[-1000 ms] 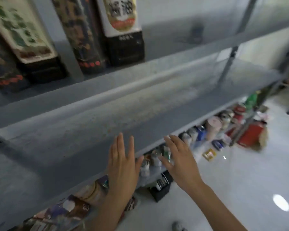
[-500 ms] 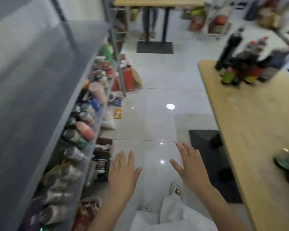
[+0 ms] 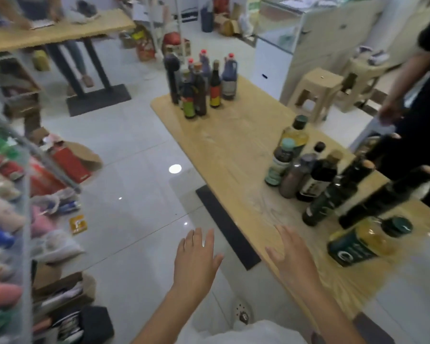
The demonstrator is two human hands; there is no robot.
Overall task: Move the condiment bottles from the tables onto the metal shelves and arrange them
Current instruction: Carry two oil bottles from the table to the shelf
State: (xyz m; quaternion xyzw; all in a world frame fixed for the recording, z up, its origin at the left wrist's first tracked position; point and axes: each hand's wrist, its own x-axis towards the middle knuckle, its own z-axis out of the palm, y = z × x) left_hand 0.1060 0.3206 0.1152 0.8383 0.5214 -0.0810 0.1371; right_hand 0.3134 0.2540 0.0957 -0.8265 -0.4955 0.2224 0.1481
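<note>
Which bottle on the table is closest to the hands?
The fat bottle of yellow oil with a dark green cap, just past the right hand. The other bottles stand farther along the table.

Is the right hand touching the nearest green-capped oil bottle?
Apart. The head view shows bare wooden table between the right hand and the green-capped oil bottle.

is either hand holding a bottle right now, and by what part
Nothing is held. The left hand and the right hand are both open and empty; the nearest bottle sits untouched on the table.
</note>
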